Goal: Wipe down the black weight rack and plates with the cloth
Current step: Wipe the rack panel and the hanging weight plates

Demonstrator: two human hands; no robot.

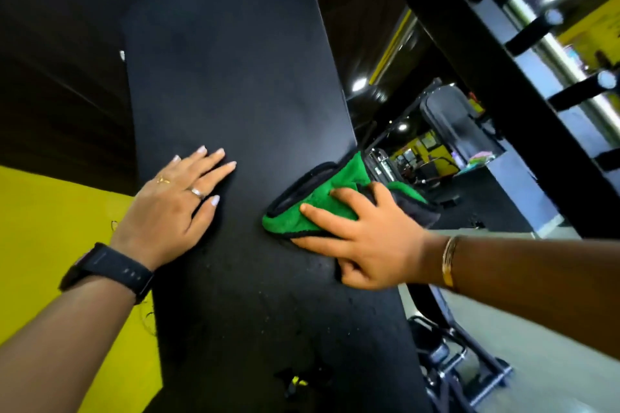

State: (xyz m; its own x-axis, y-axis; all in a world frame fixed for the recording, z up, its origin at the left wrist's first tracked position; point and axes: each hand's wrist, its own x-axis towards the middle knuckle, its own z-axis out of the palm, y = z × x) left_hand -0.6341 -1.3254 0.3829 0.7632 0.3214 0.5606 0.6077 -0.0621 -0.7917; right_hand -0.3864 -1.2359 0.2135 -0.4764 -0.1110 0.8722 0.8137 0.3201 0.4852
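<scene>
A broad black panel of the weight rack [235, 77] fills the middle of the head view, its surface dusty and speckled lower down. My left hand [171, 208] lies flat on the panel with straight fingers, wearing rings and a black wrist band. My right hand [365, 238] presses a green cloth with black trim [312, 198] against the panel near its right edge, fingers spread over the cloth. Part of the cloth hangs past the edge.
A black upright with several pegs [533, 33] and a chrome bar [550, 43] crosses the upper right. A yellow wall [50, 228] lies to the left. More gym equipment [449, 362] stands on the floor at lower right.
</scene>
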